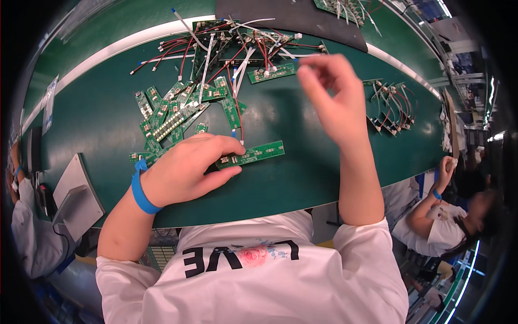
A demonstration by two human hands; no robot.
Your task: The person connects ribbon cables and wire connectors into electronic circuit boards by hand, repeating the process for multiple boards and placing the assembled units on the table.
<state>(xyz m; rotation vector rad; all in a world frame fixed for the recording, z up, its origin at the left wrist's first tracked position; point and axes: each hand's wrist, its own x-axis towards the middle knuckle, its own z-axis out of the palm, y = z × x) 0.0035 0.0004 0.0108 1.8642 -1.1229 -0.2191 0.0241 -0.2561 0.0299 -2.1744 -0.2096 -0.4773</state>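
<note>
Your left hand (189, 164) is low over the green tabletop (302, 183), palm down — forearm in from the lower left, blue wristband (143, 191) on the wrist, hand angled toward the right. Index finger is bent with its tip on the long green circuit board (264, 152); thumb is stretched out along the board's near edge, other fingers tucked behind and partly hidden. Contact is at the board's left end, but I can't tell if you're pinching it or just steadying it. Board is in front of your torso, long side running left to right, its right end sticking out past your fingers. A white plug (242, 143) on a red wire sits just beside that index fingertip. Your right hand is higher (340, 94), forearm nearly upright, wrist raised, fingers curled toward the thumb and pointing left. It's blurred — can't tell whether anything is in that grip. Nearest to it is another green board (272, 73), just left of the fingertips. Loose boards (175, 119) are heaped beyond your left hand, and the wired boards (391, 108) lie right of your right forearm.
</note>
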